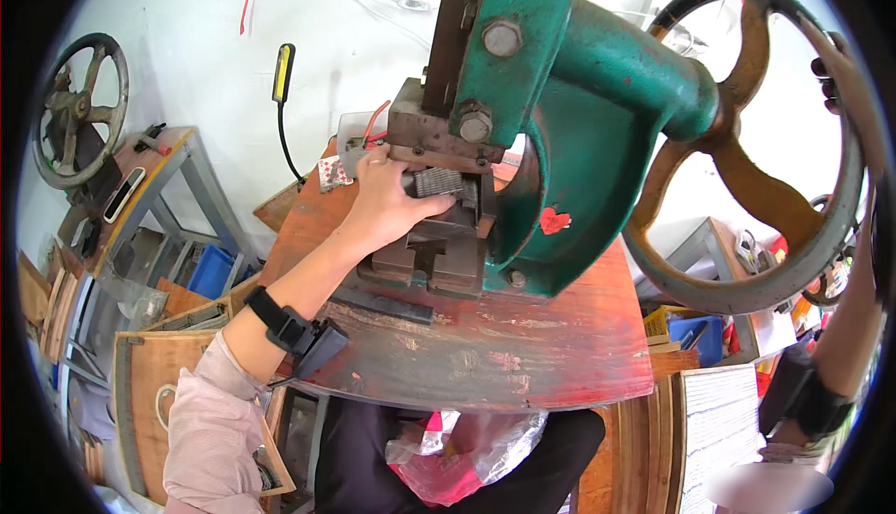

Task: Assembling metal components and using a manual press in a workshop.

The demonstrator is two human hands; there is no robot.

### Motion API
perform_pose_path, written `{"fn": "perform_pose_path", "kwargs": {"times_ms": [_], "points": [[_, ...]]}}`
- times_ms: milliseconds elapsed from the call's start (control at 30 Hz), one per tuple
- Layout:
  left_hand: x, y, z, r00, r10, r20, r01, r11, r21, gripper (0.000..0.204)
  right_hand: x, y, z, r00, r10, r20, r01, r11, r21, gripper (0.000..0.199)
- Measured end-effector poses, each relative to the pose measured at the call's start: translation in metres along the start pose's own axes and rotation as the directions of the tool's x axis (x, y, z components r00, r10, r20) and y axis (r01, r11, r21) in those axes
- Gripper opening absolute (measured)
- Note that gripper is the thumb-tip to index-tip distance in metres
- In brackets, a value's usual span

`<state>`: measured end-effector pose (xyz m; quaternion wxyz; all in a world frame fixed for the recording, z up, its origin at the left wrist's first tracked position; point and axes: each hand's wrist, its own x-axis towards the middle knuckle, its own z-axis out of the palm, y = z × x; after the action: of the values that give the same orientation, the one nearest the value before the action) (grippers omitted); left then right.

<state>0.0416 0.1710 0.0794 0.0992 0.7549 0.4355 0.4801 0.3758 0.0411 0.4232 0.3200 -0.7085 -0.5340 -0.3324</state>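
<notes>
A green manual press (597,140) with a dark steel ram and base stands on a worn red wooden table (523,355). Between its upper block (443,131) and the slotted steel base (420,262), my left hand (381,204) pinches a ribbed grey metal piece (437,182), thumb in front and fingers behind. Whether this is one block or a stack of thin strips, I cannot tell. At the far right, my right hand (843,84) is wrapped round the rim of the press's large handwheel (747,304).
A dark flat bar (383,307) lies in front of the base. On my lap rests a clear and pink plastic bag (467,453). A second handwheel (79,108) and a phone (124,195) are on the left bench. Wooden drawers (159,421) stand below.
</notes>
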Motion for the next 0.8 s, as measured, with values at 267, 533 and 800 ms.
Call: {"fn": "perform_pose_path", "kwargs": {"times_ms": [267, 533, 800], "points": [[-0.111, 0.031, -0.05, 0.962, -0.192, -0.194, 0.164, 0.975, -0.152, 0.044, -0.313, -0.058, 0.092, 0.988, -0.116, -0.103, 0.155, 0.797, 0.583, 0.028], [-0.227, 0.092, -0.055, 0.967, 0.175, -0.183, -0.164, 0.984, 0.073, 0.043, -0.468, -0.174, 0.097, 0.373, -0.335, 0.865, -0.736, -0.675, 0.056, 0.034], [-0.248, 0.111, -0.038, 0.972, 0.202, -0.12, -0.195, 0.979, 0.062, 0.043, -0.467, -0.146, 0.088, 0.369, -0.162, 0.915, -0.712, -0.682, 0.166, 0.037]]}}
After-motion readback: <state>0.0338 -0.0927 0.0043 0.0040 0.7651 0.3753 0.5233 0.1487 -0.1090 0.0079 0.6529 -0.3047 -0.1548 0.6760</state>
